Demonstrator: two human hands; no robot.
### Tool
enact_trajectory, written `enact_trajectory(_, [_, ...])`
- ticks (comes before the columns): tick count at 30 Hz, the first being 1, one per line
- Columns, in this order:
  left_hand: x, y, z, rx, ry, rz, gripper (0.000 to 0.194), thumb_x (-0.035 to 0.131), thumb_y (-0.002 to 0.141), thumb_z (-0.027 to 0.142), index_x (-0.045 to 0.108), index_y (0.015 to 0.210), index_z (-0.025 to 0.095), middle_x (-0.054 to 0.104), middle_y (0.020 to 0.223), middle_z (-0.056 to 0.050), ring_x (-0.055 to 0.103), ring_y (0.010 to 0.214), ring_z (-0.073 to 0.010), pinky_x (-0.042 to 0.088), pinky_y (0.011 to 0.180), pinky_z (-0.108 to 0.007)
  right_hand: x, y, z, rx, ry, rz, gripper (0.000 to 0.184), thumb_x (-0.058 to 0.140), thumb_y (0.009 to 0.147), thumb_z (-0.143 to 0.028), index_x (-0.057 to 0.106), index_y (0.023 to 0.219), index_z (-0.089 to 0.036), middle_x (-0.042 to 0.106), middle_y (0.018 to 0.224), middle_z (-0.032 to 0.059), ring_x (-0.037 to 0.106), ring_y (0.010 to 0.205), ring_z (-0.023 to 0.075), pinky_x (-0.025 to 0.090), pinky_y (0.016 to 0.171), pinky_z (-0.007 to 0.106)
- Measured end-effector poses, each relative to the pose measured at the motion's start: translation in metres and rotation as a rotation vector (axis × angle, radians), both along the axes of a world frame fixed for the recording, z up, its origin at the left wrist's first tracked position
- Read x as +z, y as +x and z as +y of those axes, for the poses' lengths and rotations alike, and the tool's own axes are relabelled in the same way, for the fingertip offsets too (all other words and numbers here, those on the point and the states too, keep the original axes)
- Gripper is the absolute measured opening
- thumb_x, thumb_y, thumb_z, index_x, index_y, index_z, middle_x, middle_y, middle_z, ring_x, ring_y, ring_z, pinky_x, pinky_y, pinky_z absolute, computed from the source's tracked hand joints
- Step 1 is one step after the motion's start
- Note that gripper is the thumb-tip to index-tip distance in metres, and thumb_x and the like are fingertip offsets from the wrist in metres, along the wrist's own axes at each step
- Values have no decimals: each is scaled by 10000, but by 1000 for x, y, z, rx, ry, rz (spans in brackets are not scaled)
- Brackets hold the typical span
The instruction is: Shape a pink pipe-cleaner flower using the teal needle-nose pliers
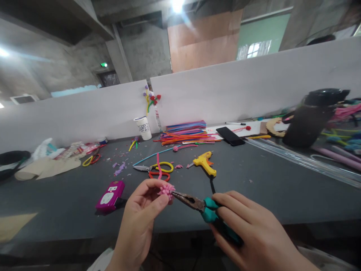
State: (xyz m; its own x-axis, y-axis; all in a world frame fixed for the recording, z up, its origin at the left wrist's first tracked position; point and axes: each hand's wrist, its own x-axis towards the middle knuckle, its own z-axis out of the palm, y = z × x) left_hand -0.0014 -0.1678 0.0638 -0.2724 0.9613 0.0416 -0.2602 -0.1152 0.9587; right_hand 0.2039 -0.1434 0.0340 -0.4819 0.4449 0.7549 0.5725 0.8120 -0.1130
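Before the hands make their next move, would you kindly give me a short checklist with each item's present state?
1. Left hand pinching the fluffy pink tuft between its fingers: ok.
2. Right hand around the handles of the teal-handled metal pliers: ok.
3. Pliers' tips at the tuft: ok.
4. Firmness of the tips' bite: cannot tell.
5. Yellow plastic glue gun apart from both hands: ok.
6. Unobstructed view of the red-and-yellow-handled scissors: not ok; a fuzzy pink stem crosses them.

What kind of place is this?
Probably a craft workstation in an unfinished or industrial-looking room: bundled colored stems and a yellow glue gun lie on the gray table, with bare concrete walls behind.
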Motion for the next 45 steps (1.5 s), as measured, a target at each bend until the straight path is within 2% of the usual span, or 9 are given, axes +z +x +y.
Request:
enact_trajectory(7, [0, 1, 1, 9, 18, 19, 135, 789, 667, 235, 732, 785, 204, 712, 753, -9, 593, 670, -102, 469, 584, -152, 2, 1, -1, -38, 92, -30, 127, 510, 846, -162, 607, 768, -186, 693, 871, 56, 591, 765, 208, 502, 631, 318])
enact_trajectory(13, [-3, 0, 2, 19, 40, 46, 142, 791, 661, 239, 737, 789, 207, 720, 774, -13, 614, 721, -117, 489, 655, -167, 1, 3, 0, -69, 85, -26, 107, 513, 850, -180, 614, 815, -181, 691, 925, 61, 591, 823, 211, 510, 719, 329])
enact_trajectory(19, [-3, -1, 1, 18, 21, 46, 155, 799, 652, 243, 733, 787, 201, 714, 772, -17, 604, 693, -123, 479, 617, -181, -3, 2, 1, -44, 102, -54, 129, 490, 854, -155, 599, 793, -189, 693, 909, 50, 590, 787, 210, 495, 651, 322])
enact_trajectory(24, [-1, -4, 0, 17, 27, 66, 124, 755, 714, 299, 718, 754, 187, 698, 756, -19, 572, 645, -111, 455, 579, -185, -4, 2, 0, -31, 104, -59, 131, 488, 845, -143, 599, 795, -190, 695, 901, 52, 594, 782, 210, 494, 651, 314])
enact_trajectory(27, [0, -4, 1, 19, 11, 38, 126, 775, 689, 289, 715, 736, 189, 700, 742, -16, 573, 642, -113, 463, 617, -200, -3, 3, 0, -8, 23, -34, 124, 503, 832, -137, 602, 782, -192, 689, 902, 61, 598, 773, 197, 501, 664, 303])
enact_trajectory(34, [-2, -4, 3, 20, 56, 73, 113, 785, 672, 271, 726, 727, 192, 707, 756, -17, 592, 694, -122, 475, 646, -183, 7, 1, -4, 96, -409, 15, 149, 497, 830, -130, 592, 745, -208, 636, 814, 37, 594, 707, 152, 497, 607, 254])
enact_trajectory(37, [-2, -4, 4, 18, 54, 65, 111, 786, 669, 268, 727, 720, 188, 705, 749, -17, 592, 682, -119, 476, 640, -181, 11, -1, -5, 107, -514, 27, 144, 506, 814, -124, 588, 733, -210, 623, 796, 22, 593, 680, 133, 489, 582, 234])
enact_trajectory(39, [-1, -4, 4, 23, 41, 47, 118, 787, 665, 268, 727, 721, 183, 704, 743, -19, 588, 668, -118, 476, 633, -186, 11, -1, -4, 94, -479, 30, 111, 533, 792, -136, 589, 731, -209, 634, 835, 29, 600, 708, 145, 497, 602, 248])
enact_trajectory(45, [0, -3, 4, 45, 14, 12, 149, 801, 647, 270, 725, 731, 173, 697, 742, -25, 582, 664, -121, 469, 618, -194, 7, 4, -2, 43, -217, 26, 89, 535, 795, -161, 605, 759, -202, 672, 911, 66, 603, 778, 188, 519, 671, 300])
